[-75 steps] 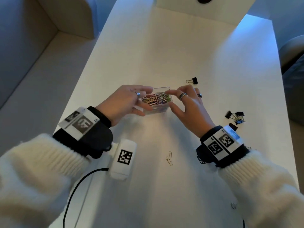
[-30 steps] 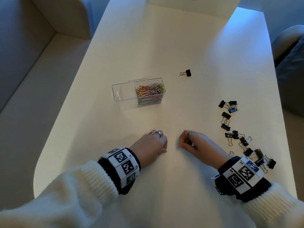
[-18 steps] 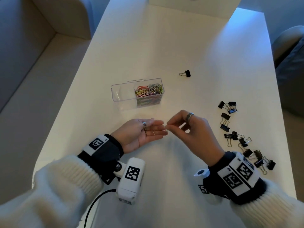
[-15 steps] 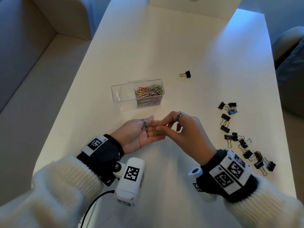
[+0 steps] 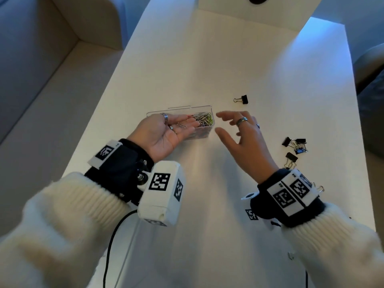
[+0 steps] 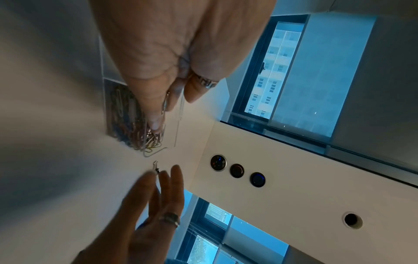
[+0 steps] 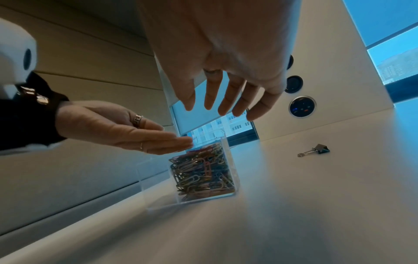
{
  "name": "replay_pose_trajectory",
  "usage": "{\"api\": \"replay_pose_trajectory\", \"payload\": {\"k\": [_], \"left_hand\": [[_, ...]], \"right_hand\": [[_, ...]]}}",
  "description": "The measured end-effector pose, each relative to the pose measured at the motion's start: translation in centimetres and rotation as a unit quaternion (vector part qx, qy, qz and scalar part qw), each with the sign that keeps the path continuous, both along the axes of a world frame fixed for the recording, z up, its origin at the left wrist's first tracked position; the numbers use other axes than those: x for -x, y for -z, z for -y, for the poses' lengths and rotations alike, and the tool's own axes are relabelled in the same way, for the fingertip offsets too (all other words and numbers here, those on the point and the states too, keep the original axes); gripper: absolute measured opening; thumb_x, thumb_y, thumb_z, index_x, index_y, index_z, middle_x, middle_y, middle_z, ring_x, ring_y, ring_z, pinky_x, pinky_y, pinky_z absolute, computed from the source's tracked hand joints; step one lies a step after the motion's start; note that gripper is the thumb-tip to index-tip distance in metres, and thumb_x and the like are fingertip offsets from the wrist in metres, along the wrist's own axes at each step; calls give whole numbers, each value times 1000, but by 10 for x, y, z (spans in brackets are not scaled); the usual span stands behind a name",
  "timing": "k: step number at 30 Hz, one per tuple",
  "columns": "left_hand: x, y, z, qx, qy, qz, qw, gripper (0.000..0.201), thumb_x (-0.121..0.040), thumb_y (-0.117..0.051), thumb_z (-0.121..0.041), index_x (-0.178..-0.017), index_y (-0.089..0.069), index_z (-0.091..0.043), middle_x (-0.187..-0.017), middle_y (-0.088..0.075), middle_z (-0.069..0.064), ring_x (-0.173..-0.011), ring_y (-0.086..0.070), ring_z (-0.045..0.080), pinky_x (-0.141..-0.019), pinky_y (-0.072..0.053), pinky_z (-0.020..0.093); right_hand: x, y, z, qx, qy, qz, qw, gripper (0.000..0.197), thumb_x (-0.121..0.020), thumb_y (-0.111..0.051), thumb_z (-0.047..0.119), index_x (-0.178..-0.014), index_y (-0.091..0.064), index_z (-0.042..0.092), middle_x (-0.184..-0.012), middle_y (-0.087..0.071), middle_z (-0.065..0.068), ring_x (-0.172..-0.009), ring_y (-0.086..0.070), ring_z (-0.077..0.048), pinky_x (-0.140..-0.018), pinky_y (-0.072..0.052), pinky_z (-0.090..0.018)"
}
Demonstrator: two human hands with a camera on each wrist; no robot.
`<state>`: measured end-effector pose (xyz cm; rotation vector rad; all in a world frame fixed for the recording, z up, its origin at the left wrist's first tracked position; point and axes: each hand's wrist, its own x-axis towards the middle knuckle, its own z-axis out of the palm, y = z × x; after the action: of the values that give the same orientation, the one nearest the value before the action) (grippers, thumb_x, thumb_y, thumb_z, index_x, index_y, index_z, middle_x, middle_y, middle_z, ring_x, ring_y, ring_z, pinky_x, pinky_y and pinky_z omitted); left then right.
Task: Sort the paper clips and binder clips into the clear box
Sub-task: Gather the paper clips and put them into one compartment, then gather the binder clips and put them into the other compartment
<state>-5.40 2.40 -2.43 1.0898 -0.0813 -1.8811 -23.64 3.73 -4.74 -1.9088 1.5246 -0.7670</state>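
Observation:
The clear box (image 5: 188,108) stands mid-table, its right compartment full of coloured paper clips (image 5: 204,120). My left hand (image 5: 179,126) lies palm up over the box with straight fingers, and a few loose paper clips (image 5: 182,125) rest on them. The right wrist view shows the left hand's fingertips (image 7: 181,142) above the pile of paper clips (image 7: 203,171). My right hand (image 5: 228,127) hovers just right of the box, fingers spread, holding nothing. One black binder clip (image 5: 242,99) lies beyond it. Several more binder clips (image 5: 295,146) lie at the right.
The white table (image 5: 207,59) ends in a raised panel with round sockets (image 6: 236,170) at the far side. A sofa (image 5: 31,59) runs along the left. A black cable (image 5: 112,246) hangs from my left wrist camera.
Both hands have moved forward from the near table to the box. The left palm with the clips is now over the box, and the right hand has drawn away from it and spread.

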Motion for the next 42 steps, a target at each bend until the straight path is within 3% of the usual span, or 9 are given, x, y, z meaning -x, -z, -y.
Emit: {"api": "replay_pose_trajectory", "payload": {"k": [6,14,20,25,30,34,38,40,42], "left_hand": [[0,-2,5,-15,-7,18,1000,28,-97,-32,-12,-120,-40,3,-118,-53,34,-100,-59,37,-70,-55,37],[-7,-5,-1,14,-29,23,999,34,-96,-35,-13,-128,-30,-1,-112,-58,33,-81,-68,33,-73,-56,38],[-7,-8,-8,38,5,120,992,11,-96,-34,-9,-89,-43,-10,-112,-58,25,-88,-64,28,-69,-57,28],[-9,-6,-17,100,75,274,954,19,-96,-42,-9,-113,-50,-14,-97,-63,-1,-84,-65,16,-68,-52,23],[-5,-12,-34,162,175,350,906,19,-96,-43,-12,-104,-57,-22,-99,-66,-4,-81,-66,16,-71,-47,26],[11,-9,-49,191,250,381,869,17,-95,-45,-13,-101,-57,-23,-95,-64,-5,-75,-63,12,-69,-44,23],[40,-2,-64,251,357,434,788,15,-94,-47,-15,-106,-55,-21,-100,-61,1,-77,-61,14,-68,-42,19],[57,4,-72,291,419,492,705,22,-94,-47,-20,-115,-53,-20,-109,-60,0,-85,-59,15,-74,-44,21],[79,11,-81,337,476,566,583,31,-94,-44,-25,-124,-47,-22,-121,-55,-3,-103,-55,14,-92,-41,28]], "right_hand": [[-12,6,29,-65,-72,-84,992,79,-82,-65,26,-145,-17,19,-146,-30,-4,-134,-24,-21,-110,-21,-35],[-20,18,38,-23,-66,-106,992,59,-86,-60,23,-138,-35,18,-139,-41,-1,-126,-37,-22,-107,-27,-35],[-20,18,38,7,-64,-143,988,56,-87,-59,26,-138,-38,21,-138,-43,2,-123,-41,-23,-105,-34,-39],[-21,12,34,0,-55,-172,984,58,-88,-56,32,-141,-32,23,-143,-39,4,-125,-42,-21,-104,-33,-39],[2,-8,18,-95,0,-22,995,65,-88,-54,39,-143,-23,27,-140,-41,1,-123,-43,-15,-97,-34,-27],[44,-26,-11,-128,55,14,990,48,-87,-55,40,-132,-43,29,-122,-56,7,-110,-54,-11,-92,-42,-27],[105,-35,-46,-156,102,-14,982,30,-89,-53,33,-118,-57,28,-117,-60,8,-109,-56,-11,-82,-44,-23],[134,-36,-63,-160,122,-45,978,29,-93,-48,29,-120,-56,27,-120,-57,9,-110,-52,-8,-83,-41,-22],[160,-29,-77,-177,146,-44,972,29,-97,-39,23,-121,-55,25,-117,-56,8,-99,-51,1,-81,-39,-19]]}}
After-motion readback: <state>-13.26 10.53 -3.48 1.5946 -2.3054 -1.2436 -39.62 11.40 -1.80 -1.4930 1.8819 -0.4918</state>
